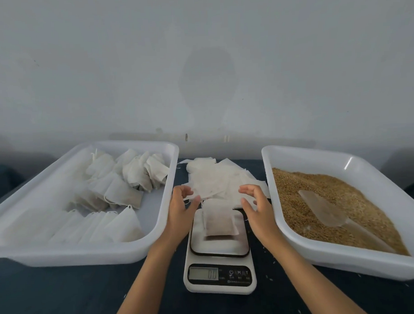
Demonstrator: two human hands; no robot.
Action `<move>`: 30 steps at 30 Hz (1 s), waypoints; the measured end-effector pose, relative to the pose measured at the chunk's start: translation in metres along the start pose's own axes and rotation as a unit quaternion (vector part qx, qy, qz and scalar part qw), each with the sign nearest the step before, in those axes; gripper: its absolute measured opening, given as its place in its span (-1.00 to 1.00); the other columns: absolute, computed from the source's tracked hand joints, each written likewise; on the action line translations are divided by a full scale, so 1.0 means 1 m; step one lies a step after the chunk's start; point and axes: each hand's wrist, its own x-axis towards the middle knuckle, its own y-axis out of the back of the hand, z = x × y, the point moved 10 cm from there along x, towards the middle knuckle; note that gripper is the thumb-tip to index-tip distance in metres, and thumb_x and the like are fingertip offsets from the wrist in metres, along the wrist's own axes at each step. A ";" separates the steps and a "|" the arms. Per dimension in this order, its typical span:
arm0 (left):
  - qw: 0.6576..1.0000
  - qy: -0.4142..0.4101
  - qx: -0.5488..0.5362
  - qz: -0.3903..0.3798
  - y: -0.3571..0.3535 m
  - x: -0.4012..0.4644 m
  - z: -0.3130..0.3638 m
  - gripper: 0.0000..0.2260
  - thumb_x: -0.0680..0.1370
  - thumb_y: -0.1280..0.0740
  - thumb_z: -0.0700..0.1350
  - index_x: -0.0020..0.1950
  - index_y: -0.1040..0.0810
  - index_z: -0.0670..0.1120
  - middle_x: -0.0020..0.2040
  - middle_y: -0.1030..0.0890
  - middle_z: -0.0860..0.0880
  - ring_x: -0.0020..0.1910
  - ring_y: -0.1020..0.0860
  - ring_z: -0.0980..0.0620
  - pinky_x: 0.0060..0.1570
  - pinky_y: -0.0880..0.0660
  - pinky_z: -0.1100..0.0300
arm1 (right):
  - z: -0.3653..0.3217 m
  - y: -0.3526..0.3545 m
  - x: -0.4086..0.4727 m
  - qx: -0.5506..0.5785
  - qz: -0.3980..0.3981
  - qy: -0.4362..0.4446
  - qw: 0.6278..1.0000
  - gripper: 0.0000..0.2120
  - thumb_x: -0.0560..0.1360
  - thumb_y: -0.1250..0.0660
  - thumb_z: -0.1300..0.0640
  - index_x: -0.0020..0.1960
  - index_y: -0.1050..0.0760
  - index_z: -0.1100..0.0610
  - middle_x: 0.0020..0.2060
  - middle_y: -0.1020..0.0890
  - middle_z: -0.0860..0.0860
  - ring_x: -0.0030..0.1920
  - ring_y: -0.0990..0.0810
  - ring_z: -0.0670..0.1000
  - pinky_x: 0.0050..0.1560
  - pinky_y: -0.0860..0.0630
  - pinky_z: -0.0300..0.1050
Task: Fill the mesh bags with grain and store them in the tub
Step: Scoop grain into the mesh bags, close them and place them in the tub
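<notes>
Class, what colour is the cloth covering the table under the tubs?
Dark navy blue table cloth, seen best in the head view.

Both hands, left and right, forward, fingers loosely curled, empty

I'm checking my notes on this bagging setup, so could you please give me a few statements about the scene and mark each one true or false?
1. A bag lies on the scale. True.
2. The left hand grips the scoop. False: the scoop lies in the grain, and both the left hand and the right hand hold nothing.
3. The left tub holds filled bags. True.
4. The right tub is full of empty bags. False: it holds grain; the empty bags are piled between the tubs.
5. The scale stands between the two tubs. True.
</notes>
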 end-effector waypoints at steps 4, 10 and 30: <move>1.000 0.002 0.009 -0.003 0.000 0.000 -0.010 -0.85 0.56 -0.29 -0.19 0.06 -0.38 -0.01 0.01 -0.50 0.07 0.06 -0.51 0.09 0.01 -0.38 0.34 | 0.005 0.000 0.000 0.024 0.006 -0.017 1.000 -0.77 0.54 -0.20 0.38 0.18 -0.43 0.23 0.08 -0.55 0.03 0.12 -0.48 -0.07 0.01 -0.30 -0.58; 1.000 0.013 0.014 -0.009 0.001 0.001 -0.018 -0.86 0.57 -0.26 -0.23 0.06 -0.39 -0.02 -0.04 -0.50 0.10 0.01 -0.52 0.08 0.06 -0.38 0.25 | 0.010 0.001 0.000 0.047 0.010 -0.028 0.998 -0.79 0.54 -0.20 0.39 0.16 -0.43 0.28 0.02 -0.57 0.09 0.06 -0.51 -0.04 0.03 -0.37 -0.44; 0.971 -0.076 0.174 -0.147 -0.046 -0.004 0.033 -0.75 0.62 -0.13 -0.22 0.26 -0.47 -0.10 0.22 -0.53 0.00 0.23 -0.40 0.02 0.21 -0.34 0.19 | 0.026 -0.027 -0.001 -0.008 -0.032 -0.095 0.995 -0.83 0.54 -0.29 0.21 0.10 -0.41 0.03 -0.05 -0.57 -0.05 0.01 -0.54 -0.09 0.05 -0.46 -0.17</move>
